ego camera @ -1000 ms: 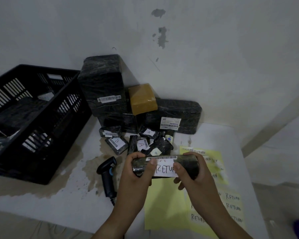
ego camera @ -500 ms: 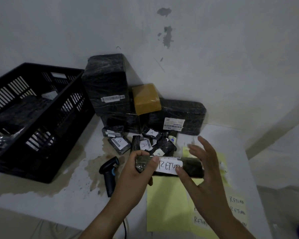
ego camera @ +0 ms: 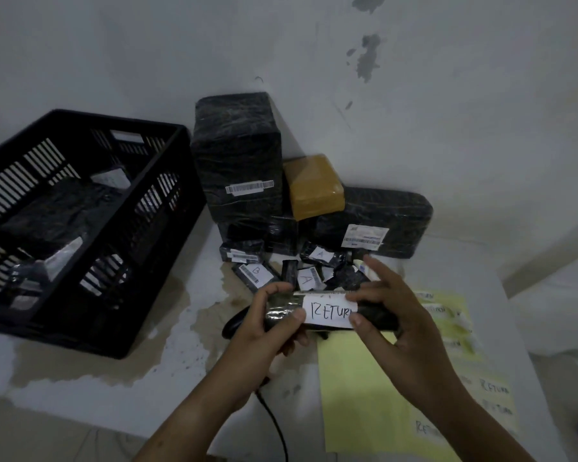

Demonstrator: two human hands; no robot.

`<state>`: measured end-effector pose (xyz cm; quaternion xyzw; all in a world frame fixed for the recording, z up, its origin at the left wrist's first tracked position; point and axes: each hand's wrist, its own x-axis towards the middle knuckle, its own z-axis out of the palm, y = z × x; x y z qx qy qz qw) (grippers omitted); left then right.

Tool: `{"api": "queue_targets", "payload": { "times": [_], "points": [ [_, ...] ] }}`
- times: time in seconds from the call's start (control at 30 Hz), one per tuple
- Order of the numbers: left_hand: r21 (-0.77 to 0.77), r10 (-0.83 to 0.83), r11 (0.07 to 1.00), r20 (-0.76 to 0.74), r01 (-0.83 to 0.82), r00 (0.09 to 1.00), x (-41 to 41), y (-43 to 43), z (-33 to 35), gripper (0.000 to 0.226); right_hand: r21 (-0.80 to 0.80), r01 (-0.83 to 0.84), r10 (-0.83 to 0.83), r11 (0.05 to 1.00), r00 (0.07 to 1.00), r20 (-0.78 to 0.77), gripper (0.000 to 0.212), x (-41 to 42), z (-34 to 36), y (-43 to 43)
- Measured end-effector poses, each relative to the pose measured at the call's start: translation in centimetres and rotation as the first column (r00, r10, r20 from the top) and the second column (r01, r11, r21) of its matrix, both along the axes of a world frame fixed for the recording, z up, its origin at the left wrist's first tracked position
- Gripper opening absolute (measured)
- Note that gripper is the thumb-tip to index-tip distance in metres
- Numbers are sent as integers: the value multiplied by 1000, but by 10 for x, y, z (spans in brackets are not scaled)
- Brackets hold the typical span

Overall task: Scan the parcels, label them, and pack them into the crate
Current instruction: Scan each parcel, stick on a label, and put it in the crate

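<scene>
I hold a small black-wrapped parcel (ego camera: 281, 310) above the table, with a white handwritten RETURN label (ego camera: 327, 313) on its front. My left hand (ego camera: 267, 335) grips its left end, thumb on the front. My right hand (ego camera: 404, 315) pinches the label's right edge against the parcel between thumb and forefinger, with the other fingers raised. The black slatted crate (ego camera: 167, 208) stands at the left with several wrapped parcels inside. A black barcode scanner (ego camera: 234, 326) lies on the table, mostly hidden under my left hand.
Against the wall stand a tall black parcel (ego camera: 237, 155), a tan parcel (ego camera: 314, 186) and a wide black parcel (ego camera: 381, 215). Small parcels marked A and B (ego camera: 256, 273) lie in front. A yellow sheet with RETURN labels (ego camera: 357, 395) lies at the right. The scanner's cable (ego camera: 274, 425) runs toward me.
My right hand, which was spread open with only the thumb on the label, has closed thumb and forefinger onto the label's right edge. The parcel has stayed in my left hand.
</scene>
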<state>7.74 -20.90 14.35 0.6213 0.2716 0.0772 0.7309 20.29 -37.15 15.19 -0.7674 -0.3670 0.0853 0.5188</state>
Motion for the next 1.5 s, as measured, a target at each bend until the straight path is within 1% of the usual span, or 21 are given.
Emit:
{"api": "queue_targets", "payload": {
  "times": [0.07,0.1,0.17,0.23,0.27,0.33,0.4,0.47,0.53,0.6,0.67,0.77,0.87,1.0,1.07,1.13,1.17,1.23,1.3,1.37,1.5],
  "points": [
    [-4,19,1000,15,-19,1000,-7,22,-3,35,-10,13,-15,1000,991,-136,53,-9,1,16],
    [-13,18,1000,34,-18,999,-11,36,-1,36,-16,15,-18,1000,979,-202,54,-12,1,25],
    [-7,-14,1000,63,15,998,-21,65,4,39,-6,19,-20,1000,958,-286,44,-20,1,45],
    [101,-73,993,77,65,994,-38,97,14,52,46,70,-49,996,934,-355,36,-30,3,66],
    [225,-88,972,65,71,994,-48,113,21,59,73,104,-66,992,913,-403,35,-35,3,77],
    [531,-62,846,18,43,998,-75,152,34,55,113,160,-84,981,866,-493,35,-44,3,99],
    [768,1,641,11,-9,1000,-106,194,40,39,147,193,-78,970,822,-565,32,-51,2,122],
    [865,57,500,16,-43,998,-135,239,33,21,191,187,-28,964,782,-623,33,-60,1,146],
    [904,81,427,-6,-29,997,-165,287,18,11,205,161,16,965,749,-662,38,-70,-1,175],
    [940,83,337,-82,49,993,-198,334,2,23,197,142,34,970,723,-690,27,-80,-4,206],
    [968,70,205,-165,147,984,-226,369,-11,35,177,112,44,978,715,-698,26,-86,-5,236],
    [969,45,44,-245,243,968,-254,404,-24,42,135,61,42,989,755,-654,27,-89,-2,279],
    [955,66,-18,-295,297,953,-265,429,-32,46,102,-46,94,994,843,-530,33,-85,7,324],
    [957,-9,-74,-280,279,960,-259,449,-34,47,-41,-185,170,982,957,-236,42,-72,25,396],
    [959,-83,-117,-269,259,960,-253,454,-30,40,-192,-242,236,951,970,-56,47,-62,27,435],
    [961,-137,-129,-262,245,955,-251,457,-28,33,-373,-261,317,890,943,96,51,-53,24,473],
    [963,-148,-125,-256,239,955,-251,458,-28,31,-447,-269,361,853,923,135,52,-48,21,490],
    [968,-148,-124,-235,218,961,-252,456,-32,29,-593,-289,440,751,890,124,54,-40,12,522],
    [969,-136,-130,-228,210,964,-253,457,-36,29,-727,-300,489,618,870,56,53,-34,2,547],
    [967,-126,-126,-237,221,963,-252,461,-37,31,-809,-285,512,513,859,22,51,-29,-11,566],
    [960,-123,-117,-269,255,955,-253,461,-42,33,-925,-115,552,361,827,112,61,-27,-44,591]
  ]
}}
